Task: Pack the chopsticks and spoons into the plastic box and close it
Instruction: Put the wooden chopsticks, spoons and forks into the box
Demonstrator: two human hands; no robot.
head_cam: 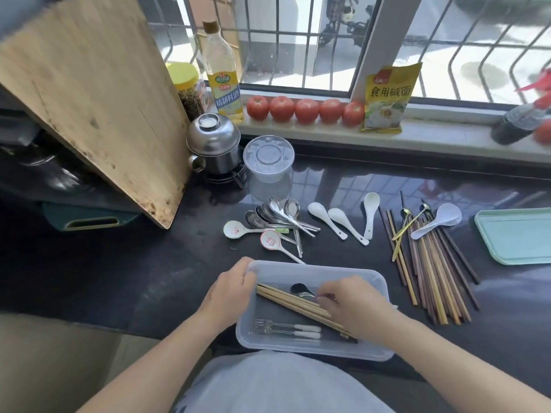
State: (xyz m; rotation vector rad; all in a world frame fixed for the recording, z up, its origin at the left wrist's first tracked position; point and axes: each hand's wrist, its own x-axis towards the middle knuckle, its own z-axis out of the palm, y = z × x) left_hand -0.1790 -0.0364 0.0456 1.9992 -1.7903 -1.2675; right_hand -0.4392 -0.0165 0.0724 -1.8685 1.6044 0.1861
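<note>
The clear plastic box (372,281) sits at the counter's front edge. It holds light bamboo chopsticks (286,301), a dark spoon (299,289) and forks with white handles (286,330). My left hand (232,289) grips the box's left rim. My right hand (354,308) is inside the box, fingers curled on the bamboo chopsticks. Beyond the box lie several steel spoons (277,214), white ceramic spoons (343,223) and two printed spoons (269,239). A pile of dark and light chopsticks (432,263) lies to the right, with gold spoons (408,226) and a white spoon (438,220) on it.
A pale green tray-like lid (515,236) lies at the far right. A round plastic container (268,158), a steel pot (213,144) and a leaning wooden board (89,93) stand behind. Tomatoes (305,110), an oil bottle (222,73) and a yellow packet (387,98) line the sill.
</note>
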